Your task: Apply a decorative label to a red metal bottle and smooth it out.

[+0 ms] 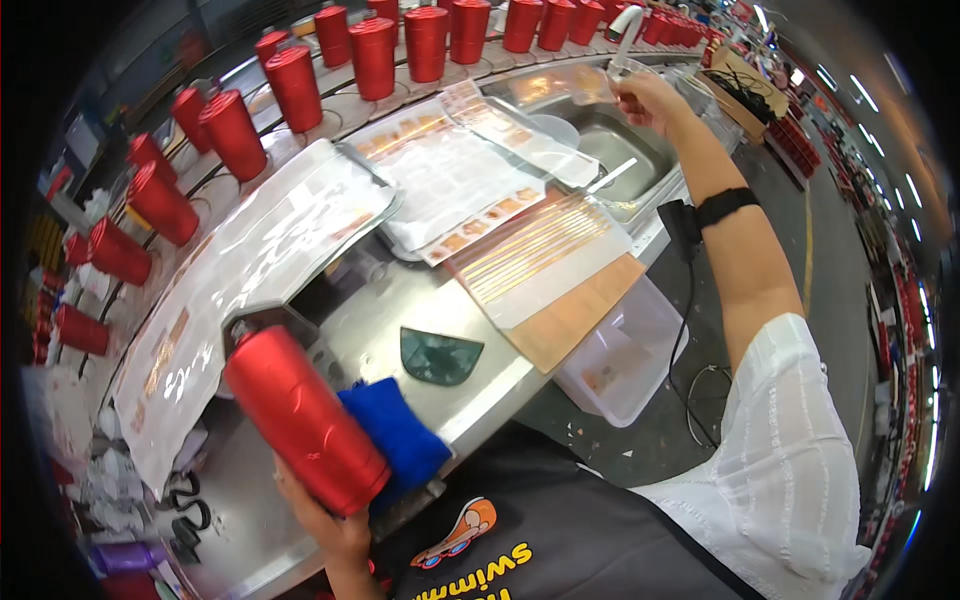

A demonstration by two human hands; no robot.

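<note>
- While the right arm stretches away to the far side, the person's left hand [335, 535] grasps the red tumbler [305, 415] around its near, lower end.
- This tumbler is glossy red, a smooth cylinder with a shallow groove near the held end and a pale streak of light down its side; it tilts, with its far end up beside a grey metal bracket [275, 310].
- Blurred out by the sink [635, 165], near the pale curved tap [626, 28], is the right hand [648, 103]; from where I stand, I cannot tell whether its bent fingers grip anything.
- Tight along the tumbler's right side sits a blue cloth [405, 440], close to the front edge of the steel surface [365, 320].
- Bare metal lies open around the dark green scraper [440, 357], between the tumbler and the brown board [590, 310].
- Farther back, white printed sheets [290, 215] take up the room, and more red tumblers [295, 88] line the conveyor beyond.
- Past the front edge, a white plastic bin [640, 345] stands below the board.
</note>
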